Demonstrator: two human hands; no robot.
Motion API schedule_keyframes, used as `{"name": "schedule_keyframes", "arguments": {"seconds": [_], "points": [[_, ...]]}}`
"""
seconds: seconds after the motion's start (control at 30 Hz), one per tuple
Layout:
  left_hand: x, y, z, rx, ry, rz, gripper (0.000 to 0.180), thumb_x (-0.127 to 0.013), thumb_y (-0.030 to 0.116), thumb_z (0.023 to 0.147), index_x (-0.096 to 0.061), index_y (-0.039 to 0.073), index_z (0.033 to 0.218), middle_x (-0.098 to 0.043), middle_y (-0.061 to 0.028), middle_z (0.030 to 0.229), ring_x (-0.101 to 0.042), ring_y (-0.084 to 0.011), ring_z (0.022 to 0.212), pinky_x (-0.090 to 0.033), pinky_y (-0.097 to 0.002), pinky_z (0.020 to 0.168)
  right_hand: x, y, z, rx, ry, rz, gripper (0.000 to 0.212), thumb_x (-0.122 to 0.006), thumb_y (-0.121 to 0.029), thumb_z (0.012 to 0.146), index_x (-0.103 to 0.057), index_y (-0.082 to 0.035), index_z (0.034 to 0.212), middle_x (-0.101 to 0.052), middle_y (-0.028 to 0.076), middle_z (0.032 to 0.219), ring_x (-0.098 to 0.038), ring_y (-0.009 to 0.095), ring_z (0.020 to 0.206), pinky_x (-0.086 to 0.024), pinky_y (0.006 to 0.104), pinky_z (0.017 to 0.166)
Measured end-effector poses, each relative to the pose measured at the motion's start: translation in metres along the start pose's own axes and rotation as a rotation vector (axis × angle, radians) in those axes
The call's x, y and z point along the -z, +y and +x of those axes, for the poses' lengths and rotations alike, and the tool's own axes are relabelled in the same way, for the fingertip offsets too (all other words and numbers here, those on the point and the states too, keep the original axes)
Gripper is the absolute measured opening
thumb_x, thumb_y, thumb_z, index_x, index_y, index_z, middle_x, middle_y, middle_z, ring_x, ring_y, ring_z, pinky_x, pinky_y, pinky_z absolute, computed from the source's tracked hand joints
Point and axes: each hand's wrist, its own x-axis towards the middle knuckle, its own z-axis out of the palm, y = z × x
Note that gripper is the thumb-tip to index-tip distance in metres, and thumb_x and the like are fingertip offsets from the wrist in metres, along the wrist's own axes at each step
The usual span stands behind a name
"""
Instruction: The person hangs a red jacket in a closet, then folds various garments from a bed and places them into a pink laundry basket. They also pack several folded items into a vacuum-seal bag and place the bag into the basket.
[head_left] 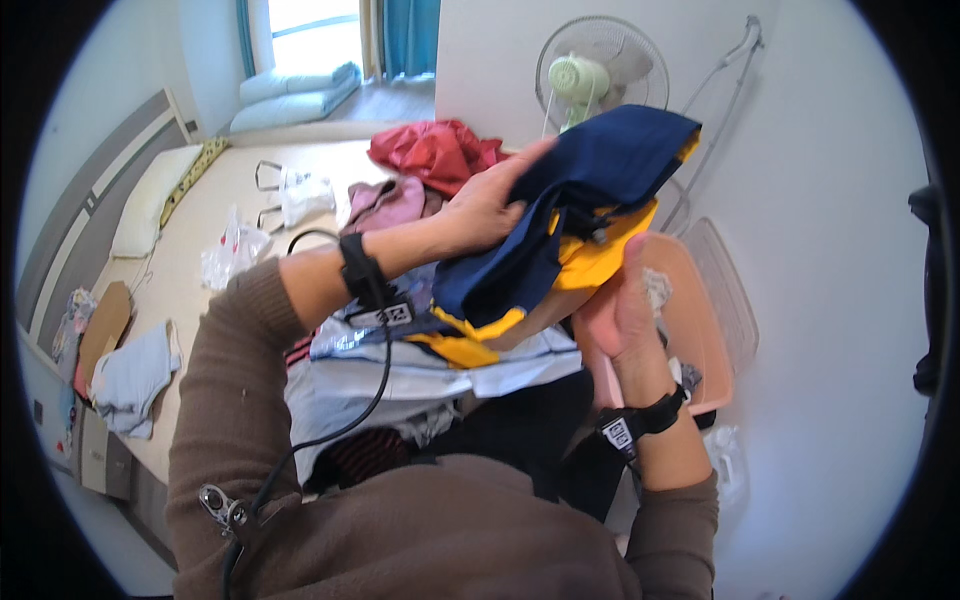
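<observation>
Holding the navy-and-yellow garment (600,165) aloft near the right edge of the bed (165,292), with left hand (485,208) partly closed on its side and right hand (617,308) half-curled underneath, seemingly supporting loose folds.

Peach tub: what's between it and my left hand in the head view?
In the head view, the folded navy-and-yellow garment and then the right hand lie between the left hand and the peach tub.

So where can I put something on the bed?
Cream bedsheet shows bare between the white oblong pillow and crumpled white plastic bag, and between that bag and the folded pale-blue cloth. It's crowded around the shiny red fabric and pink cloth.
</observation>
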Motion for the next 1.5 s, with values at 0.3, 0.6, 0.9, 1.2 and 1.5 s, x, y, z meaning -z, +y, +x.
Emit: {"name": "schedule_keyframes", "arguments": {"seconds": [0.3, 0.6, 0.9, 1.2, 1.5], "points": [[-0.034, 0.047, -0.01, -0.135, -0.394, 0.692, 0.064, -0.06, 0.009, 0.09, -0.045, 0.035, 0.147, -0.046, -0.026, 0.13, -0.065, -0.0405, 0.095, -0.057, -0.0416, 0.08, 0.035, -0.013, -0.008, -0.073, 0.264, -0.143, 0.051, -0.074, -0.036, 0.087, -0.059, -0.006, 0.125, -0.065, 0.01, 0.121, -0.062, 0.024, 0.115, -0.05, 0.0411, 0.1], [0.024, 0.004, -0.08, 0.218, -0.847, 0.631, 0.083, -0.074, 0.043, 0.084, -0.038, 0.008, 0.149, -0.04, -0.025, 0.148, -0.052, -0.0387, 0.126, -0.046, -0.0448, 0.104, 0.096, -0.065, -0.056, -0.361, 0.215, -0.155, 0.047, -0.062, -0.015, 0.084, -0.059, 0.007, 0.125, -0.068, 0.021, 0.119, -0.068, 0.032, 0.105, -0.052, 0.0411, 0.101], [-0.003, -0.057, -0.075, 0.248, -0.66, 0.85, 0.019, -0.054, 0.012, 0.086, -0.069, 0.001, 0.088, -0.068, -0.0185, 0.089, -0.069, -0.0355, 0.086, -0.057, -0.0459, 0.076, 0.064, -0.035, -0.079, -0.899, 0.052, -0.291, 0.079, -0.065, 0.004, 0.066, -0.041, 0.007, 0.141, -0.057, 0.019, 0.136, -0.062, 0.031, 0.115, -0.045, 0.0358, 0.107], [0.018, -0.063, -0.06, 0.041, -0.567, 0.817, 0.024, -0.06, 0.023, 0.088, -0.069, 0.002, 0.082, -0.07, -0.0202, 0.083, -0.071, -0.0368, 0.077, -0.057, -0.0457, 0.067, 0.044, 0.023, -0.066, -0.896, 0.084, -0.309, 0.042, -0.065, -0.017, 0.09, -0.057, 0.0, 0.128, -0.064, 0.019, 0.124, -0.064, 0.031, 0.11, -0.052, 0.0363, 0.099], [-0.003, -0.063, -0.027, 0.222, -0.669, 0.664, 0.024, -0.055, 0.021, 0.091, -0.07, 0.003, 0.094, -0.069, -0.0236, 0.093, -0.069, -0.0404, 0.091, -0.055, -0.0498, 0.077, 0.086, 0.059, -0.062, -0.634, 0.318, -0.103, 0.04, -0.064, -0.028, 0.092, -0.06, -0.002, 0.122, -0.067, 0.015, 0.118, -0.067, 0.029, 0.105, -0.053, 0.0388, 0.096]]}}
